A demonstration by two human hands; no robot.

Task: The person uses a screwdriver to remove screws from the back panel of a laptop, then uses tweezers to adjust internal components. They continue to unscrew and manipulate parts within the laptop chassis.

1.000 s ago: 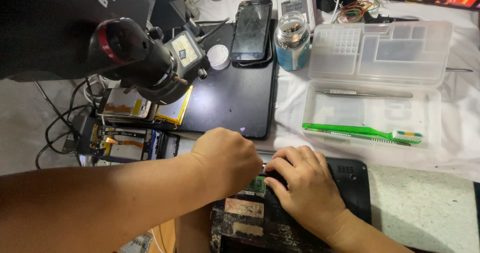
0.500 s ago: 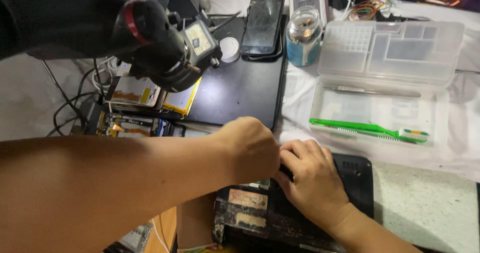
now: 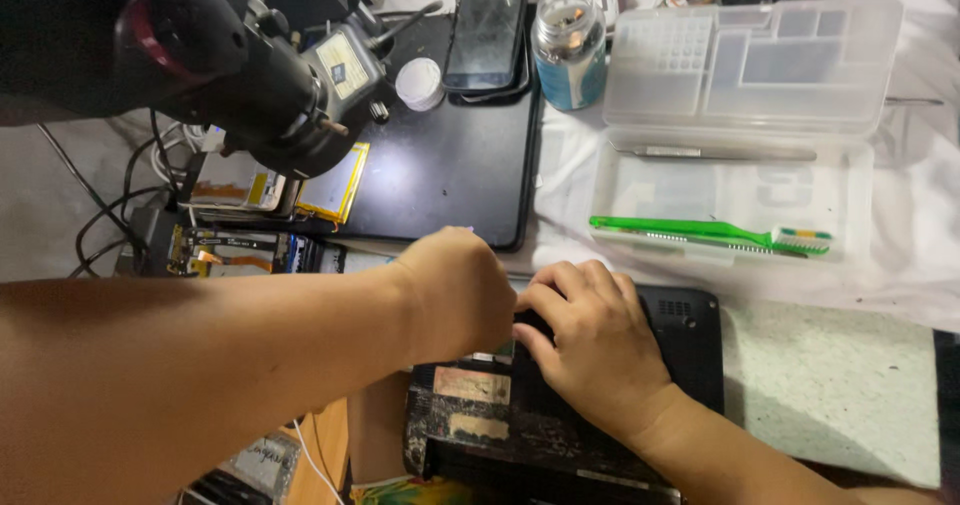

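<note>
The black laptop base (image 3: 690,335) lies upside down at the near edge of the bench, right under the person, its worn underside with pale stickers facing up. Both hands are on it, close together over its far left part. The right hand (image 3: 595,350) lies flat and spread on the casing, fingers bent and pressing along the far edge, with nothing gripped in it that I can see. The left hand (image 3: 455,290) comes in from the left on a long bare forearm, curled into a loose fist just beside the right hand's fingertips; its back faces up, so I cannot tell whether it pinches a tool or a part underneath.

Farther away on the left stands a black microscope head (image 3: 240,75), tilted over a dark work mat (image 3: 450,180). Under it lie a yellow-edged flat battery (image 3: 335,185) and an opened tablet board (image 3: 220,250) with cables running off to the left. At the far edge of the mat rest a black phone (image 3: 487,25) with its screen up, a small white round lid (image 3: 418,83) and a clear jar (image 3: 568,40) with a blue band.

To the right, on white cloth, sits a clear plastic organizer box (image 3: 750,55), its lower tray holding a green toothbrush (image 3: 700,233) and, farther off, metal tweezers (image 3: 720,152). A pale speckled pad (image 3: 830,385) lies to the right of the laptop base, touching its edge.
</note>
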